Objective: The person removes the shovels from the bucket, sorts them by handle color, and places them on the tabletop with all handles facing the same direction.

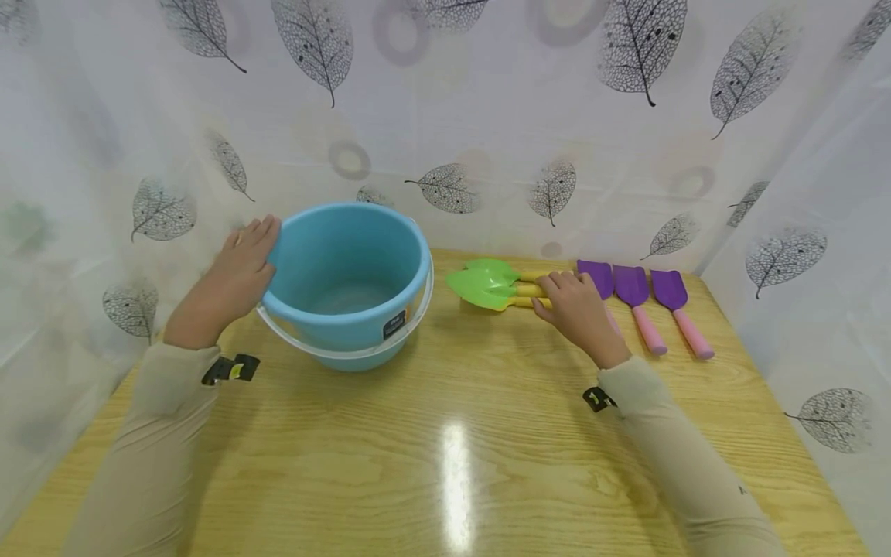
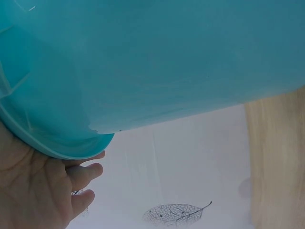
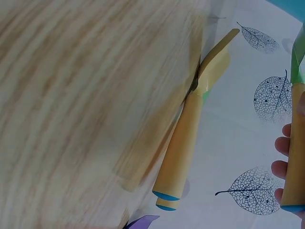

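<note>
A light blue bucket (image 1: 351,340) with a white handle stands upright on the table. My left hand (image 1: 233,278) lies against the left side of its rim, fingers extended along the outside. In the left wrist view, the palm (image 2: 33,191) touches the bucket's rim (image 2: 71,155). My right hand (image 1: 578,309) grips a toy trowel by its yellow handle (image 3: 294,148); the trowel has a green pointed blade (image 1: 480,288). In the right wrist view, the held trowel is apart from other yellow-handled toy tools (image 3: 178,143), which lie on the table.
Three purple toy shovels (image 1: 629,285) with pink handles lie at the right back; my right hand partly hides the nearest one. A wooden table (image 1: 348,464) fills the foreground. White leaf-printed sheeting (image 1: 487,116) hangs behind and along both sides.
</note>
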`<move>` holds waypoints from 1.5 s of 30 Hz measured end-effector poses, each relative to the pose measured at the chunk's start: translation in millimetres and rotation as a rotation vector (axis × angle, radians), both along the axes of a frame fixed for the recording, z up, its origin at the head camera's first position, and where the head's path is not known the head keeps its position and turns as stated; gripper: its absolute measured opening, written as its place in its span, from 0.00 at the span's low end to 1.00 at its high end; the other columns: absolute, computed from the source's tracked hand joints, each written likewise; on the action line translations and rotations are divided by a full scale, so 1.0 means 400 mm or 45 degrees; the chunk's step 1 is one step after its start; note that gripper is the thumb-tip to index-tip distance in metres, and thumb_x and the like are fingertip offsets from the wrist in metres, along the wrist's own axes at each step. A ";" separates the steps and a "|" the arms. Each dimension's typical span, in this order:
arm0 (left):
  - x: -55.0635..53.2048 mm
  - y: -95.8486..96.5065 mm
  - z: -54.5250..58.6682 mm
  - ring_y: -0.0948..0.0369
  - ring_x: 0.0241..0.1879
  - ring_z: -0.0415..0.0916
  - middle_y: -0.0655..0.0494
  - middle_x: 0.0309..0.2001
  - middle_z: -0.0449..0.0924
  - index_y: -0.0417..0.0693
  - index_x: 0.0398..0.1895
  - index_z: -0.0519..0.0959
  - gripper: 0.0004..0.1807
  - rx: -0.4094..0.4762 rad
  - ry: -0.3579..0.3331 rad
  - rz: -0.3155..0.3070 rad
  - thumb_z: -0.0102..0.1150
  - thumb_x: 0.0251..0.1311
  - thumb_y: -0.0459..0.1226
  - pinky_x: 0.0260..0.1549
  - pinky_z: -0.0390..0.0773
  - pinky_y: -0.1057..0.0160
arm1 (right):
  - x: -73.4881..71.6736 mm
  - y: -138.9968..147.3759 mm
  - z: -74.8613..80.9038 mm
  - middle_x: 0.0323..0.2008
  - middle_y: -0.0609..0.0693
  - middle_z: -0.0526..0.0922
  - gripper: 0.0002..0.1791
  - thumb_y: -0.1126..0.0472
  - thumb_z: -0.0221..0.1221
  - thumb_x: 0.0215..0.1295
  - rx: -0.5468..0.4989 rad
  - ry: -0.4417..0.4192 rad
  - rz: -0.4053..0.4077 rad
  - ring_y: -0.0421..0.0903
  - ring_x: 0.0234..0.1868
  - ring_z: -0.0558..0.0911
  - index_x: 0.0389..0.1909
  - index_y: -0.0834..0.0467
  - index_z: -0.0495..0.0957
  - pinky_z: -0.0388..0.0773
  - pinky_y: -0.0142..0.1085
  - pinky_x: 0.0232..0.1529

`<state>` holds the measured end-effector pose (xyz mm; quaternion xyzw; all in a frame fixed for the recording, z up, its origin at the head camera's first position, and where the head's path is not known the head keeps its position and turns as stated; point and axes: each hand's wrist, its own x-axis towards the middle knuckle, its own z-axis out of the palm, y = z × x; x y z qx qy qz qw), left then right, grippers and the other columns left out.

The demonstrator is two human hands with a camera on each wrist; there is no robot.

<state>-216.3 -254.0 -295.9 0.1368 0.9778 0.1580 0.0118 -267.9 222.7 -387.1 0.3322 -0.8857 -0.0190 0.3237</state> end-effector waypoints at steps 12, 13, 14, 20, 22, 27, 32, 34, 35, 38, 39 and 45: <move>0.002 0.002 0.003 0.37 0.72 0.29 0.30 0.73 0.32 0.29 0.71 0.34 0.32 -0.011 -0.017 -0.002 0.25 0.68 0.34 0.69 0.33 0.39 | 0.005 0.028 -0.019 0.29 0.55 0.82 0.16 0.56 0.64 0.53 0.040 -0.068 0.007 0.54 0.30 0.81 0.38 0.63 0.78 0.68 0.42 0.25; 0.002 0.002 0.003 0.37 0.73 0.29 0.30 0.73 0.32 0.29 0.71 0.33 0.32 -0.012 -0.022 -0.001 0.25 0.69 0.34 0.69 0.33 0.39 | 0.005 0.031 -0.022 0.29 0.55 0.82 0.16 0.56 0.64 0.53 0.040 -0.071 0.010 0.54 0.30 0.81 0.37 0.63 0.78 0.68 0.41 0.25; 0.002 0.002 0.002 0.37 0.72 0.29 0.30 0.73 0.32 0.29 0.71 0.33 0.32 -0.012 -0.026 -0.001 0.24 0.69 0.34 0.69 0.32 0.39 | 0.005 0.033 -0.024 0.29 0.55 0.82 0.16 0.56 0.64 0.53 0.041 -0.075 0.011 0.53 0.31 0.81 0.37 0.63 0.77 0.67 0.41 0.25; 0.002 0.002 0.002 0.37 0.72 0.28 0.30 0.73 0.32 0.29 0.71 0.33 0.32 -0.006 -0.029 0.001 0.25 0.69 0.33 0.69 0.32 0.39 | 0.009 0.043 -0.036 0.29 0.54 0.81 0.15 0.55 0.65 0.53 0.056 -0.091 0.015 0.51 0.31 0.80 0.35 0.62 0.76 0.65 0.38 0.25; 0.003 0.003 0.003 0.37 0.72 0.29 0.30 0.73 0.32 0.29 0.71 0.34 0.32 -0.003 -0.024 -0.001 0.25 0.68 0.33 0.69 0.33 0.39 | 0.011 0.045 -0.038 0.29 0.54 0.81 0.15 0.55 0.65 0.53 0.075 -0.097 0.013 0.51 0.30 0.79 0.35 0.61 0.76 0.63 0.37 0.24; 0.004 0.003 0.002 0.36 0.72 0.29 0.30 0.73 0.32 0.29 0.71 0.34 0.32 0.003 -0.017 -0.007 0.25 0.68 0.33 0.69 0.33 0.38 | 0.016 0.048 -0.041 0.26 0.53 0.79 0.14 0.55 0.65 0.53 0.127 -0.105 0.005 0.49 0.27 0.76 0.31 0.60 0.76 0.61 0.36 0.23; 0.003 0.001 0.004 0.35 0.72 0.30 0.29 0.72 0.33 0.28 0.71 0.34 0.32 0.012 -0.009 -0.015 0.25 0.68 0.33 0.68 0.33 0.37 | 0.019 0.049 -0.044 0.26 0.53 0.78 0.14 0.54 0.65 0.53 0.161 -0.128 -0.002 0.50 0.28 0.76 0.31 0.60 0.76 0.62 0.37 0.22; 0.003 0.000 0.005 0.35 0.72 0.29 0.29 0.72 0.33 0.27 0.71 0.34 0.32 0.017 -0.005 -0.020 0.26 0.67 0.33 0.68 0.33 0.37 | 0.020 0.049 -0.046 0.26 0.52 0.78 0.14 0.54 0.65 0.54 0.173 -0.143 -0.008 0.50 0.28 0.76 0.31 0.60 0.76 0.64 0.37 0.22; 0.002 0.000 0.005 0.35 0.72 0.30 0.28 0.72 0.34 0.27 0.71 0.35 0.32 0.018 -0.002 -0.022 0.26 0.67 0.32 0.68 0.33 0.37 | 0.021 0.049 -0.048 0.25 0.52 0.78 0.14 0.54 0.65 0.54 0.176 -0.153 -0.010 0.50 0.27 0.76 0.31 0.60 0.76 0.65 0.37 0.22; 0.002 -0.001 0.004 0.36 0.72 0.30 0.29 0.72 0.34 0.27 0.71 0.35 0.32 0.018 0.003 -0.022 0.26 0.67 0.33 0.68 0.33 0.37 | 0.021 0.051 -0.052 0.24 0.52 0.78 0.13 0.54 0.65 0.54 0.185 -0.172 -0.011 0.49 0.25 0.76 0.30 0.60 0.76 0.65 0.38 0.22; 0.002 -0.001 0.003 0.36 0.72 0.30 0.29 0.72 0.34 0.28 0.71 0.35 0.32 0.016 0.005 -0.022 0.25 0.67 0.33 0.68 0.33 0.37 | 0.021 0.052 -0.054 0.23 0.52 0.78 0.13 0.54 0.65 0.54 0.185 -0.179 -0.008 0.48 0.24 0.76 0.30 0.60 0.76 0.64 0.37 0.21; 0.001 -0.001 -0.001 0.36 0.72 0.30 0.29 0.72 0.34 0.28 0.71 0.35 0.32 0.018 0.012 -0.018 0.26 0.68 0.33 0.68 0.33 0.38 | 0.023 0.056 -0.063 0.22 0.50 0.78 0.13 0.54 0.66 0.54 0.206 -0.237 -0.022 0.46 0.22 0.75 0.30 0.59 0.77 0.60 0.34 0.21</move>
